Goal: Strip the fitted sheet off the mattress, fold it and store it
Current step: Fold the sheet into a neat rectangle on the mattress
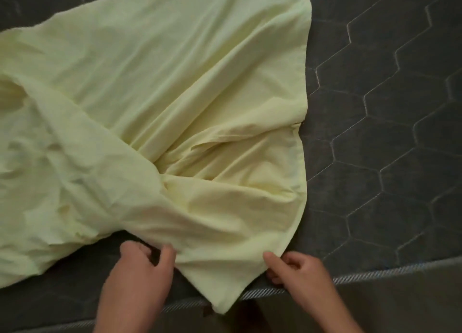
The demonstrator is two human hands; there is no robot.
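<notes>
1. My pale yellow-green fitted sheet (162, 95) of thin cloth lay loose and creased on top of the dark grey quilted mattress (387, 132), the one stitched in a hexagon pattern.
2. The sheet covered the mattress's left and middle parts and ran out of view at the mattress's left side. The right part of the mattress top lay bare.
3. The sheet's right border ran in a long line from the far side of the mattress towards its near side, with a short open seam partway along it.
4. Deep folds gathered in the sheet towards the near side of the mattress and fanned out from one bunched spot.
5. A pointed corner (222, 297) of the sheet hung over the mattress's near side, crossing the striped grey-and-white piped edge (375, 275) there.
6. My left hand (140, 270) was at the near side of the mattress, just left of that corner. Its fingers were curled and the thumb pressed in, pinching the sheet's hem.
7. My right hand (300, 270) was at the same near side, just right of the corner, above the piping. It pinched the sheet's right border between thumb and curled fingers.
8. The two hands were apart, with the hanging corner between them.
</notes>
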